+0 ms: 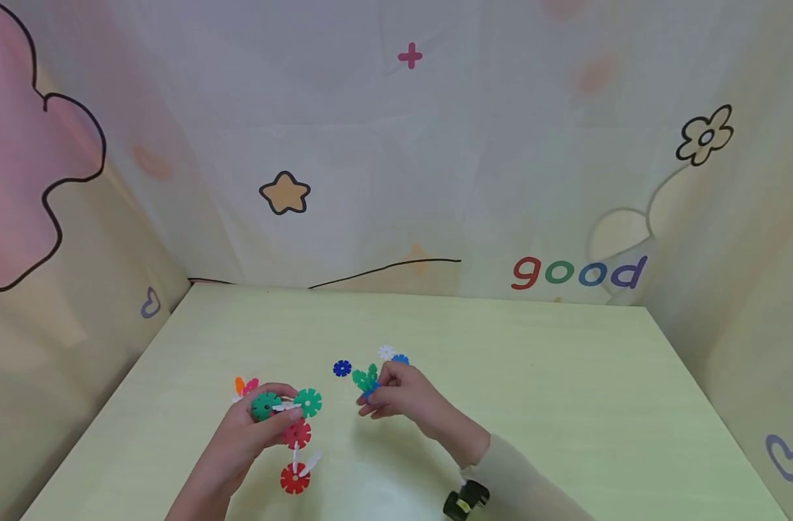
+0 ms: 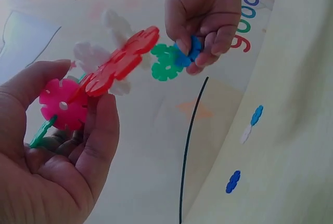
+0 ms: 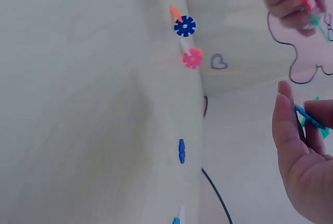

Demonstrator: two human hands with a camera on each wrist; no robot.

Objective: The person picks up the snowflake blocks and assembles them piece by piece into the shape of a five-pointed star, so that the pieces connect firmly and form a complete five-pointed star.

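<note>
Holding a disc cluster (image 1: 297, 434) (green, red, pink, white) in the left hand (image 1: 249, 427), thumb and fingers curled round it; one red disc (image 1: 295, 478) is hanging at 6 o'clock. Right hand (image 1: 403, 394) is pinching a blue-green piece (image 1: 364, 380), at 2 o'clock from the cluster and apart from it. On the tabletop (image 1: 566, 398), a navy disc (image 1: 342, 368) is lying at 10 o'clock from that piece; white disc (image 1: 386, 352) and light-blue disc (image 1: 400, 359) are resting side by side near 12 o'clock from the right hand.
</note>
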